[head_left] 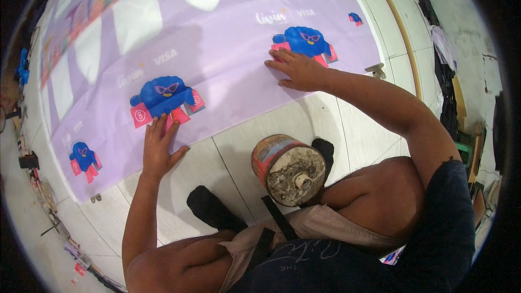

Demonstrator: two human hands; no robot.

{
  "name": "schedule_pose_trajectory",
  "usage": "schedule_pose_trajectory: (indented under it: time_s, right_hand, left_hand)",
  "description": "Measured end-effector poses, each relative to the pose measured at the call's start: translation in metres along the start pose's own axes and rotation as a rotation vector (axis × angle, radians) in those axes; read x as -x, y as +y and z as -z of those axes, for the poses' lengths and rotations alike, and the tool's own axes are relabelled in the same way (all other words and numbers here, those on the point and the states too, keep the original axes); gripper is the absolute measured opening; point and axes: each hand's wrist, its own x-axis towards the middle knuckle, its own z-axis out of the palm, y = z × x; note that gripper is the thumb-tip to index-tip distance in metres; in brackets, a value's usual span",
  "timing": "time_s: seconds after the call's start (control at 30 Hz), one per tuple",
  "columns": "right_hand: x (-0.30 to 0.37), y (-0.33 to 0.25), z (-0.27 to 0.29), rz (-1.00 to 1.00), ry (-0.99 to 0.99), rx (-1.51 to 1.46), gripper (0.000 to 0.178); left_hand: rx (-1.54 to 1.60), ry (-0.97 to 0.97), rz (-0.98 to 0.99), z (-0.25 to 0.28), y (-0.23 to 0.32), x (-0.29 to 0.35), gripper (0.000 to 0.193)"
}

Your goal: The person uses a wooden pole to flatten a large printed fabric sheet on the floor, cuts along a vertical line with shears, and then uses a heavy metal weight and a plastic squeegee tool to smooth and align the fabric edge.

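A large lilac printed banner (228,59) lies flat on the white tiled floor (228,157), with white panels and blue cartoon figures on it. My left hand (159,149) presses flat on the banner's near edge, fingers spread, just below one blue figure (163,97). My right hand (297,69) lies flat on the banner below another blue figure (306,42). Neither hand holds anything. A worn round can (287,169) with a crusted lid stands on the floor between my knees.
A small metal clip (376,69) sits at the banner's right corner. Dark cloth and clutter (442,70) line the right wall. Tools and scraps (32,163) lie along the left edge. A third blue figure (83,158) is printed near the banner's left end.
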Motion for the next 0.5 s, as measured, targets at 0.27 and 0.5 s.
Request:
schedule_pose_trajectory:
  time_s: [0.27,0.5]
  right_hand:
    - [0.036,-0.082,0.062,0.069,0.178,-0.387,0.045]
    - [0.118,-0.157,0.067,0.516,-0.125,-0.418,0.037]
  left_hand:
    - [0.013,-0.034,0.040,0.007,0.009,-0.007,0.080]
    - [0.050,0.000,0.009,0.003,0.009,-0.006,0.076]
